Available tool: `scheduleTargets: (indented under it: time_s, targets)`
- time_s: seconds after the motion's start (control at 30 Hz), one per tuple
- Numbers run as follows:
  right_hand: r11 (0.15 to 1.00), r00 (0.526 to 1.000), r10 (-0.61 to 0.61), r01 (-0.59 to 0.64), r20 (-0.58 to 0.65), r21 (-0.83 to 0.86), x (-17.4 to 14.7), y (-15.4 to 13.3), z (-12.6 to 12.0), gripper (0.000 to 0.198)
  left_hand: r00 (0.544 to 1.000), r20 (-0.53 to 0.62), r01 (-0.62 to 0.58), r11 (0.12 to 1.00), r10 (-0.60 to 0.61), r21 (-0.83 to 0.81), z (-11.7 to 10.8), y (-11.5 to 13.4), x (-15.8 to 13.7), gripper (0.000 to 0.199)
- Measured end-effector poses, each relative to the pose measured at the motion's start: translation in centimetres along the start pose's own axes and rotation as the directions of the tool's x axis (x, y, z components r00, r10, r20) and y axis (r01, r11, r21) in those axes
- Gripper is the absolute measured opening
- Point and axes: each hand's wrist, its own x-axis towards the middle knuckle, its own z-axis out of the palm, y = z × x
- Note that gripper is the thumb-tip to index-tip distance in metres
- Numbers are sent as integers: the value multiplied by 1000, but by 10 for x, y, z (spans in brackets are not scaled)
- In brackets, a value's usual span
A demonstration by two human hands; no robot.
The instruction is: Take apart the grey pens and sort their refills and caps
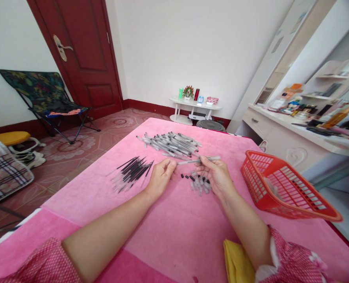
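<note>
Left of a red basket (298, 212), a pen (189, 161) stretches crosswise: left fingers (170, 167) pinch its thin end; right fingers (205, 161), nearer the basket, close around its barrel (215, 158).

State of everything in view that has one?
Left hand: pinching pen's thin end
Right hand: gripping pen
Pen: held between hands
Pen pile: lying loose
Black-and-clear rods: lying bunched
Short pieces: loose, scattered
Red basket: standing, open-topped
Yellow cloth: folded
Door: shut
Camp chair: unfolded
</note>
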Motion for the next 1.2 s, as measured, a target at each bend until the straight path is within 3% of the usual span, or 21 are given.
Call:
scheduleTargets:
  time_s: [0.1, 0.27, 0.43, 0.63, 0.73, 0.9, 1.07, 1.13, 1.2]
  targets:
    - [1000, 1000, 1, -1, -1, -9, 0, 0, -1, 23, 1000, 15, -22, 1000, 22, 11, 0, -2, 1, 38]
    - [1000, 1000, -14, 14, 23, -3, 1, 2, -2, 22, 996, 53, 78, 994, -74, -77, -1, -2, 1, 48]
    - [1000, 1000, 1, -1, -9, -7, 3, 3, -5, 21, 1000, 26, -2, 998, 3, -68, -2, -3, 3, 31]
    - [1000, 999, -27, 27, 21, -12, 1, 1, -2, 22, 994, 72, 83, 995, -78, -64, -3, -3, 2, 46]
    - [1000, 1000, -8, 8, -6, -1, 2, 2, -4, 22, 996, 62, 61, 995, -56, -77, -2, -2, 2, 35]
    - [1000, 1000, -2, 2, 8, -6, 2, 1, -4, 21, 984, 179, 53, 987, -25, -152, 1, -5, 2, 34]
    - [1000, 999, -2, 2, 34, 5, 0, 1, -1, 22, 950, 287, 191, 954, -121, -230, 0, -4, 1, 55]
    - [1000, 1000, 3, -3, 31, 2, 0, 2, -1, 22, 954, 261, 207, 956, -150, -209, -1, -4, 0, 58]
    - [1000, 1000, 3, -3, 12, -2, 1, 3, -2, 23, 976, 183, 151, 974, -120, -166, -1, -4, 1, 50]
